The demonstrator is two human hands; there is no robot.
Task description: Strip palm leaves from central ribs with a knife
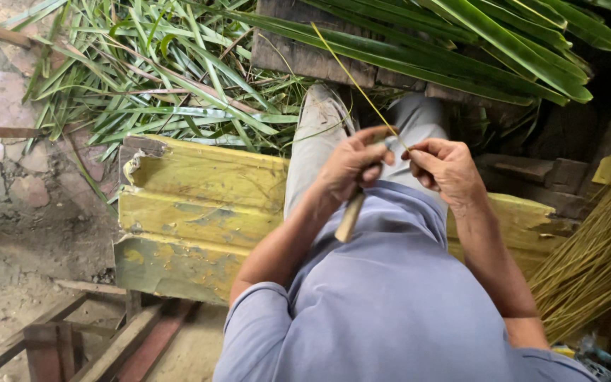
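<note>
My left hand (353,164) is closed around a tool with a pale wooden handle (348,218) that sticks out below the fist. My right hand (445,168) pinches a thin yellow-green leaf rib (351,72) between thumb and fingers. The rib runs from my hands up and to the left, over my grey-trousered legs (319,134). The two hands are close together, almost touching, above my lap. The tool's working end is hidden inside my left fist.
I sit on a worn yellow wooden bench (192,212). Long green palm leaves (178,71) lie heaped ahead and to the upper right. A bundle of yellow stripped ribs (602,255) leans at the right. Stone floor (8,141) and wooden rails (72,339) lie left.
</note>
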